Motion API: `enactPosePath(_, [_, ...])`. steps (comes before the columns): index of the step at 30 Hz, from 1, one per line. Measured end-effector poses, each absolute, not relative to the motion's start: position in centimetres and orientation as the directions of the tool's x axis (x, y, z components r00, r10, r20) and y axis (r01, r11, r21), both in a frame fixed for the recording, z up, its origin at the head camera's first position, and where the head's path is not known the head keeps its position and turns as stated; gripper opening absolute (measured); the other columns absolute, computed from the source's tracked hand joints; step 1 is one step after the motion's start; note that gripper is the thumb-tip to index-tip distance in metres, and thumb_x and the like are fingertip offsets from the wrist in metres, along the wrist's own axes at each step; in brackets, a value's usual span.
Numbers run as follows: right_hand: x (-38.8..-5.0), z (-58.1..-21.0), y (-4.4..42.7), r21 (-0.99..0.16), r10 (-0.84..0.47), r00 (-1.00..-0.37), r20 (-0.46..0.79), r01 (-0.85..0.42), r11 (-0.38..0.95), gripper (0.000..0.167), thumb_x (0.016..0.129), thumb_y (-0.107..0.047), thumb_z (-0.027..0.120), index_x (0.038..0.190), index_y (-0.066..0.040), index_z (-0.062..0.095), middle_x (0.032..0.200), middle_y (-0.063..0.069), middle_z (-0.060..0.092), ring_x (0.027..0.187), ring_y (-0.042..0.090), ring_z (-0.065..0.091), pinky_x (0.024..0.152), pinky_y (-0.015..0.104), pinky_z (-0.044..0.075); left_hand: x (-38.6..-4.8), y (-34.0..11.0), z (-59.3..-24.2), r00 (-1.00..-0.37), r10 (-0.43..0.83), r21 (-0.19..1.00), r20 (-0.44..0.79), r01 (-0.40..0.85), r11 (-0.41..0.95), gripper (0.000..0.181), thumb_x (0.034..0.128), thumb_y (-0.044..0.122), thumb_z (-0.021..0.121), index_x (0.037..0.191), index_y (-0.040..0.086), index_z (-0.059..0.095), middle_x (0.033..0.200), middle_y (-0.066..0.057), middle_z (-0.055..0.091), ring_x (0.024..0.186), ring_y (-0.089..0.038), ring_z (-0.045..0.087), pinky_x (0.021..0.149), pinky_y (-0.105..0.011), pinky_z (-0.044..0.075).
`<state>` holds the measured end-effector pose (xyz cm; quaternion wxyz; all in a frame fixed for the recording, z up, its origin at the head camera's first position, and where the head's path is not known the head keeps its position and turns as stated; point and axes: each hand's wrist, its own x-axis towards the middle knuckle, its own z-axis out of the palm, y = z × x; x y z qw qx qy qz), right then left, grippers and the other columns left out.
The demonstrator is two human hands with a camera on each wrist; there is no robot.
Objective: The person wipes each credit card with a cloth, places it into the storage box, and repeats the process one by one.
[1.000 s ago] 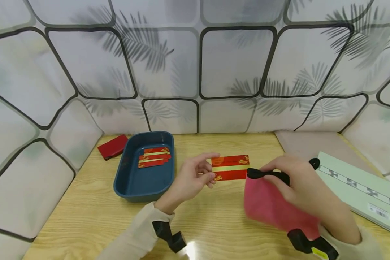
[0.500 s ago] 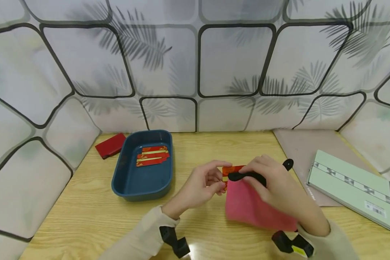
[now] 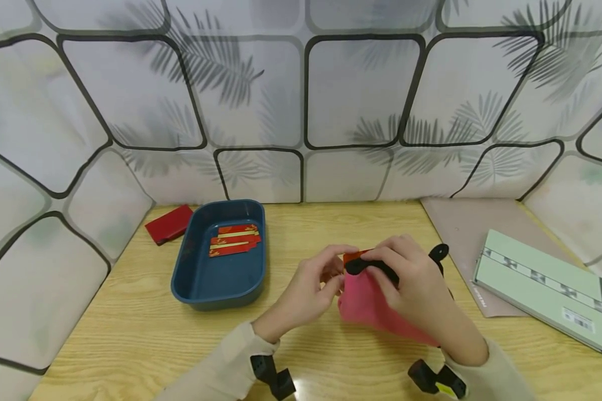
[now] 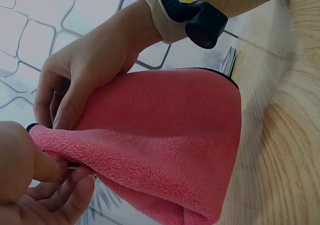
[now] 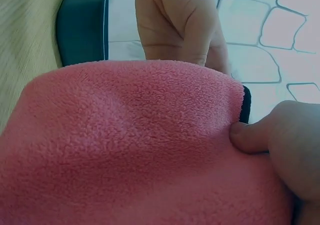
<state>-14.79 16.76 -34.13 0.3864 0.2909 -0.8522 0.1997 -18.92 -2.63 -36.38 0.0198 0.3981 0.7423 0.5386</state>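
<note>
A red card with gold print point(image 3: 353, 255) is pinched by its left end between the thumb and fingers of my left hand point(image 3: 306, 287). My right hand point(image 3: 413, 278) grips a pink fleecy cloth point(image 3: 368, 303) with black edging, held over the card's right part. Most of the card is hidden behind cloth and fingers. In the left wrist view the cloth point(image 4: 170, 120) hangs in a fold, with fingertips of both hands close together at its edge. The right wrist view shows the right thumb point(image 5: 250, 137) pressing the cloth near its black border.
Left of the hands stands a blue tray point(image 3: 215, 284) with several red and gold cards point(image 3: 234, 239) in it. A dark red flat case point(image 3: 169, 224) lies beside it. At the right, a pale green book point(image 3: 542, 284) partly covers a greyish flat sheet point(image 3: 456, 228).
My right hand has brought the cloth leftward onto the card, which showed fully a second ago. My left hand has shifted slightly right, still pinching the card.
</note>
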Motion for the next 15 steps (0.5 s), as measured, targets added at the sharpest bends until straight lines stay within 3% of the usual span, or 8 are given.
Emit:
enactPosePath(8, [-14.9,-34.0,17.1,-0.118,-0.306,-0.537,0.786,-0.616,0.779,0.031,0.066,0.006,0.082,0.09,-0.009,0.072,0.086,0.001,0.064,0.079,0.015,0.055,0.062,0.029,0.048,-19.3,-2.8,-36.1,-0.651,0.651,0.822,0.39,0.564,0.072,0.043,0.0922,-0.006,0.054,0.132,0.01,0.051,0.084,-0.009,0.06,0.065,-0.012,0.061,0.064,-0.022,0.055])
enactPosePath(15, [-15.2,-33.5,18.4,-0.109,-0.309,-0.544,0.78,-0.605,0.789,0.031,0.065,0.007,0.081,0.091,-0.008,0.073,0.084,0.003,0.064,0.077,0.018,0.059,0.064,0.034,0.051,-19.6,-3.4,-35.7,-0.67,0.648,0.85,0.362,0.523,0.066,0.043,0.0912,-0.008,0.055,0.131,0.007,0.052,0.082,-0.013,0.056,0.063,-0.01,0.058,0.06,-0.025,0.055])
